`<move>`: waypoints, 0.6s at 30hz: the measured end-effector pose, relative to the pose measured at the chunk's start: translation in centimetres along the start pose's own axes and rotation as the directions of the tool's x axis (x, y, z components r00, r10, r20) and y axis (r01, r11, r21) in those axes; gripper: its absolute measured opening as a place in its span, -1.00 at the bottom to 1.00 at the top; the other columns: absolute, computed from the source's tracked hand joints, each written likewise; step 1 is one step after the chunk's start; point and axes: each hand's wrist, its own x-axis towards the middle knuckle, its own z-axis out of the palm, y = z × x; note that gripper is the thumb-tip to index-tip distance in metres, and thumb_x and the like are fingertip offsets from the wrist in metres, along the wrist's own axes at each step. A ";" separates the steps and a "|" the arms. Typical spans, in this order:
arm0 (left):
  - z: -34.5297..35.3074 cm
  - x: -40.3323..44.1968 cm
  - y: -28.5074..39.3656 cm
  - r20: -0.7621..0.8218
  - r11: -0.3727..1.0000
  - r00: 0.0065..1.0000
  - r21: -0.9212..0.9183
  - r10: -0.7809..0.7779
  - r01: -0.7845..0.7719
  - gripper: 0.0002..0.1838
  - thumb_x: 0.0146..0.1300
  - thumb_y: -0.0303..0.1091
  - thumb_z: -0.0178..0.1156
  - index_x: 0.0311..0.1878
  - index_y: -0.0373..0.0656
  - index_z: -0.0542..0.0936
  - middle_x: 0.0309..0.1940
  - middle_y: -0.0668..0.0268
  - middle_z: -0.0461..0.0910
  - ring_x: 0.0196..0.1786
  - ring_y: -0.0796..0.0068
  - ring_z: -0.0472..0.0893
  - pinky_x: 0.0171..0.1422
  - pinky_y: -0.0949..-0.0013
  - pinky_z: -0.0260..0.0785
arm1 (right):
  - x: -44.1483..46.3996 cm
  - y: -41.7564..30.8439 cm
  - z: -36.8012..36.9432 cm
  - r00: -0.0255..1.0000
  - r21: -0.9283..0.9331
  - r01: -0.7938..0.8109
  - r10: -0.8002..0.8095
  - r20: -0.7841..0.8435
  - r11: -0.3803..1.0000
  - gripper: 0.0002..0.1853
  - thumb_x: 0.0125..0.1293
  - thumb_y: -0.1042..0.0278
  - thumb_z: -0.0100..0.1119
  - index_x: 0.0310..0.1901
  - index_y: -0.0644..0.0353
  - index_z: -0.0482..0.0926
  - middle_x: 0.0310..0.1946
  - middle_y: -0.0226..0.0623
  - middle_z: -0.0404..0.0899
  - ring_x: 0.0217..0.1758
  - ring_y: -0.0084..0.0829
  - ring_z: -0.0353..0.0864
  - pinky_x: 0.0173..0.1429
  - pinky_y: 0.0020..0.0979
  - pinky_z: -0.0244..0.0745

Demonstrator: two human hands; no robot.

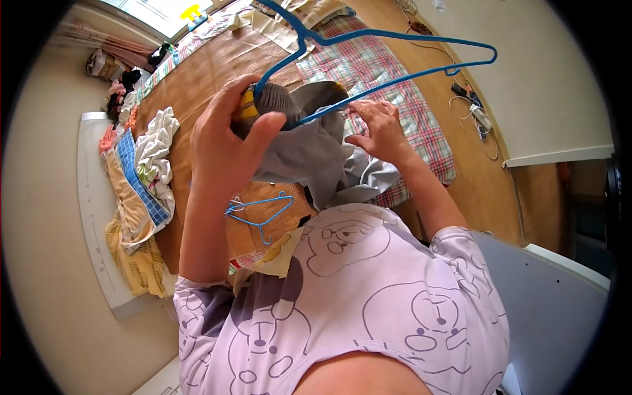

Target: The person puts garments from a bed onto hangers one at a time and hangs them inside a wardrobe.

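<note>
A grey garment [306, 155] with a darker ribbed part and some yellow at its edge hangs in front of my chest. My left hand [230, 128] is closed around its bunched ribbed edge, with the thumb across the front. One end of a blue clothes hanger [401, 92] goes into the garment beside that hand, while its hook end leaves the top of the view. My right hand [382, 130] is at the garment's right side, fingertips by the hanger's lower bar, thumb and fingers apart. Whether those fingertips touch the bar or cloth, I cannot tell.
Below lies a bed with a brown mat [204, 66] and a plaid cover [421, 138]. Another blue hanger [263, 214] rests on the mat. Piled clothes [155, 145] line the left edge. A power strip [479, 117] with cables is on the wooden floor at right.
</note>
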 end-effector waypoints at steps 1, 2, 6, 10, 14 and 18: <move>-0.4 -0.1 0.0 0.079 0.987 0.996 -0.150 -0.043 0.055 -0.63 0.15 -0.15 0.22 -0.06 -0.18 0.55 -0.30 0.20 0.57 -0.26 0.35 0.56 -0.13 0.40 0.38 | -0.1 0.5 -0.2 0.994 -0.014 -0.011 0.012 0.104 1.000 -0.36 -0.09 0.18 0.41 0.11 0.03 0.43 0.02 -0.35 0.50 0.17 -0.31 0.40 0.26 -0.24 0.13; -0.6 -0.2 0.0 0.166 0.949 0.984 -0.292 -0.073 0.119 -0.65 0.16 -0.19 0.22 -0.05 -0.19 0.54 -0.32 0.23 0.56 -0.28 0.41 0.53 -0.14 0.43 0.37 | 0.0 0.5 -0.2 0.995 -0.014 -0.017 0.018 0.100 1.000 -0.36 -0.09 0.18 0.41 0.11 0.03 0.43 0.02 -0.35 0.50 0.17 -0.31 0.40 0.26 -0.24 0.13; -0.7 -1.1 -0.3 0.307 0.922 0.941 -0.304 -0.144 0.240 -0.68 0.16 -0.28 0.22 -0.04 -0.21 0.54 -0.33 0.28 0.54 -0.30 0.53 0.49 -0.18 0.49 0.34 | 1.5 -0.9 -0.4 0.984 0.074 0.164 -0.158 -0.089 0.984 -0.44 -0.09 0.26 0.40 0.05 -0.05 0.48 -0.08 -0.43 0.53 0.11 -0.36 0.42 0.16 -0.30 0.27; -0.9 -1.5 -0.3 0.285 0.925 0.958 -0.367 0.013 0.096 -0.70 0.16 -0.41 0.20 -0.03 -0.25 0.53 -0.33 0.31 0.54 -0.31 0.59 0.48 -0.21 0.53 0.33 | 1.9 0.2 1.8 0.924 0.200 0.167 -0.224 0.309 0.965 -0.56 -0.13 0.32 0.40 -0.12 0.05 0.55 -0.14 -0.38 0.53 0.02 -0.31 0.47 0.16 -0.31 0.27; -1.5 -1.7 -1.7 0.244 0.915 0.970 -0.386 -0.021 0.117 -0.71 0.16 -0.48 0.17 -0.03 -0.27 0.53 -0.28 0.28 0.59 -0.25 0.55 0.52 -0.13 0.52 0.36 | -0.4 3.3 4.5 0.879 0.124 0.239 -0.268 0.394 0.963 -0.64 -0.11 0.23 0.39 -0.19 -0.01 0.60 -0.15 -0.39 0.54 0.10 -0.34 0.42 0.31 -0.13 0.08; -2.4 -2.7 -4.7 0.245 0.944 0.965 -0.287 -0.089 0.160 -0.71 0.17 -0.49 0.16 -0.02 -0.28 0.53 -0.20 0.26 0.61 -0.18 0.53 0.56 -0.05 0.50 0.37 | -0.9 4.3 0.3 0.933 -0.115 0.101 -0.054 0.356 0.988 -0.79 -0.06 0.29 0.36 -0.32 0.03 0.63 -0.13 -0.43 0.57 0.09 -0.36 0.45 0.23 0.06 0.02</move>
